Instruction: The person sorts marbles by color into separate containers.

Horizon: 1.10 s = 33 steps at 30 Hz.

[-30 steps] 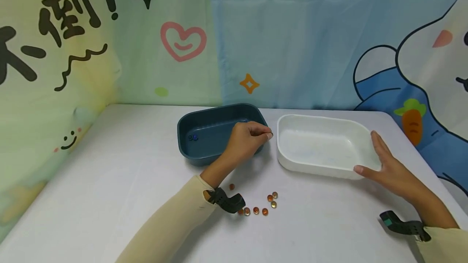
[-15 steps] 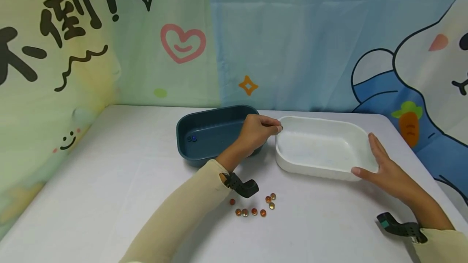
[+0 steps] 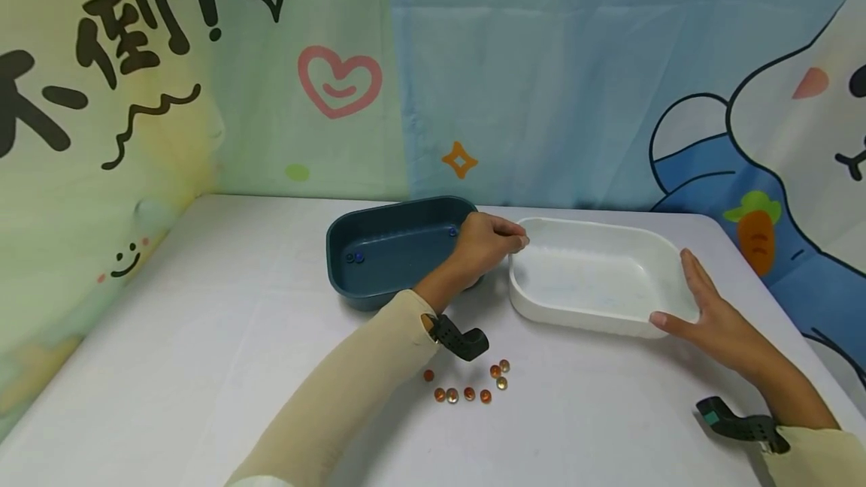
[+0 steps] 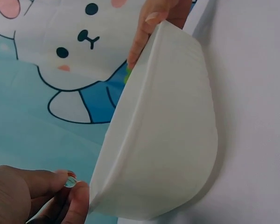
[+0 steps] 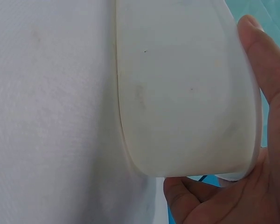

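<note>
My left hand [image 3: 489, 243] is at the left rim of the white tub [image 3: 582, 316], just right of the dark blue tub [image 3: 361, 295]. Between thumb and fingertips it pinches a small, clear glass bead [image 4: 70, 182], with a reddish tint near it in the left wrist view. My right hand [image 3: 720, 314] holds the white tub's right end, thumb on the near side and fingers around the end. In the right wrist view that hand [image 5: 266, 135] spans the tub's corner. From the head, the pinched bead is mostly hidden by my fingers.
Several orange and amber glass beads [image 3: 470, 394] lie on the white tabletop [image 3: 582, 412] in front of the tubs. Blue beads [image 3: 359, 257] sit inside the dark tub at its left, and another blue bead [image 3: 452, 231] at its right. A printed cloth [image 3: 541, 96] hangs behind.
My left hand has moved right, from the dark tub's right edge to the white tub's left rim, still pinching the bead. The right hand stays on the white tub.
</note>
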Tool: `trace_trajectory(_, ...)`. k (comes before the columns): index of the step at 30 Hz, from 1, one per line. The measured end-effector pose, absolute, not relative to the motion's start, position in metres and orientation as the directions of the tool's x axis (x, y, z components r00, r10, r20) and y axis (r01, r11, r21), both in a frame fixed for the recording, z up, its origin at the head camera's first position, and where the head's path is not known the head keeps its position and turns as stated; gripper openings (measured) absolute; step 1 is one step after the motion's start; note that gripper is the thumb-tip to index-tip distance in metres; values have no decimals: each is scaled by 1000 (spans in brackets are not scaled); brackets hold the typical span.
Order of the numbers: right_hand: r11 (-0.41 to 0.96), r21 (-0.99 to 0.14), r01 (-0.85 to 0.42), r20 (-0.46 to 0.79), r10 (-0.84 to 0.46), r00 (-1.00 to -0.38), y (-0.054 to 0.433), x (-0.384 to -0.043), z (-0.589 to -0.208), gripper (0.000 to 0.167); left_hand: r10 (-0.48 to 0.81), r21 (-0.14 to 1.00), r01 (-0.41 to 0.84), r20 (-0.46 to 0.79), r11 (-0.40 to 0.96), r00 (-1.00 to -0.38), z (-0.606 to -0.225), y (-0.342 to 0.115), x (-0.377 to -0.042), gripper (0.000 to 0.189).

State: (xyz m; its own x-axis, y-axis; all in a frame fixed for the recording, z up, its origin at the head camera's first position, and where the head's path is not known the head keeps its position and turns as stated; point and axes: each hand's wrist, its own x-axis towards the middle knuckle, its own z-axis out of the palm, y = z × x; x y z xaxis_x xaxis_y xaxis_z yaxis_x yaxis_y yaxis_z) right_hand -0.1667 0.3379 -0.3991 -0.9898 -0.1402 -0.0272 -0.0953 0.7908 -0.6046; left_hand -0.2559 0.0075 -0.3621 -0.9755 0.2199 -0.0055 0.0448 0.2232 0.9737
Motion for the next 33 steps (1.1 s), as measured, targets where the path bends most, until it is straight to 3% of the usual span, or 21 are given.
trace_trajectory(17, 785, -611, -101, -19, -143, -990, 340, -167, -401, 111, 170, 966, 29, -16, 259, -985, -361, 13, -262, 13)
trace_trajectory(33, 792, -606, -79, -43, -132, -990, 340, -167, -400, 109, 264, 959, 94, 21, 268, -964, -352, 10, -255, 14)
